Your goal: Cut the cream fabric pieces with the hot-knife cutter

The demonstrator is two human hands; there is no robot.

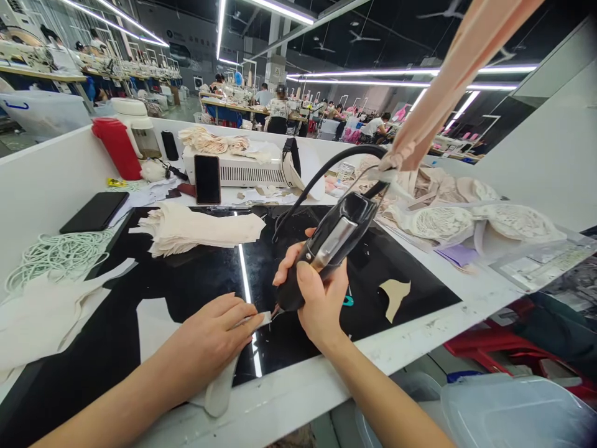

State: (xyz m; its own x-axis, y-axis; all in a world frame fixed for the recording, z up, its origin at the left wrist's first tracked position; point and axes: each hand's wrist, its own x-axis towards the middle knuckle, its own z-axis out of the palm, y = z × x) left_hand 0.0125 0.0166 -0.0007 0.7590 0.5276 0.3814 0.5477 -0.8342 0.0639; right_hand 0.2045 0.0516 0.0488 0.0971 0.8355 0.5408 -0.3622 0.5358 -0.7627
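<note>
My right hand (313,292) grips a black corded hand tool (332,241) with a metal band, its tip pointing down at the black glossy work surface (196,280). My left hand (212,336) lies flat on a pale curved fabric strip (222,389), pinching its end right at the tool's tip. The strip hangs over the table's white front edge (326,379). The tool's black cable (321,171) loops up toward the back.
A stack of cream fabric pieces (196,230) lies at centre-left, white cord (56,255) and a black phone (96,211) at the left. A white box (242,168), a red container (116,146) and lace cups (466,221) sit behind. People work at distant tables.
</note>
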